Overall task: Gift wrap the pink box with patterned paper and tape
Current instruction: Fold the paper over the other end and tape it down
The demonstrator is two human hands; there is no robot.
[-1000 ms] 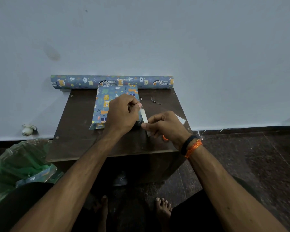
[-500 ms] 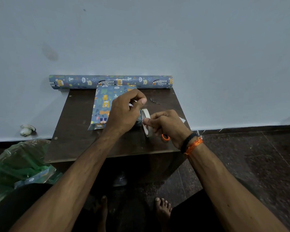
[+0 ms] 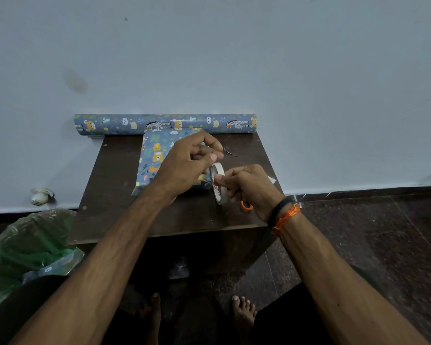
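Green plastic bag [image 3: 28,247] on floor, far left. Wrapped box [image 3: 154,155] lies on dark table [image 3: 115,195], just before the paper roll [image 3: 164,123] at the wall. Left hand [image 3: 187,165] above box, thumb and forefinger pinched; tape end itself not resolvable. Right hand [image 3: 249,188] grips tape roll [image 3: 218,183] upright, fingers curled round it. Orange scissor handle [image 3: 246,206] beneath right hand.

a plain pale blue-grey wall [image 3: 234,58] fills the upper half of the view, with a faint dark smudge [image 3: 75,82] on its left side. a small dark brown wooden table [image 3: 115,195] stands against the wall. the floor [image 3: 383,245] is dark speckled stone tile with a dark skirting strip along the wall's base. a crumpled green plastic bag [image 3: 23,252] lies at the lower left. the light is dim.
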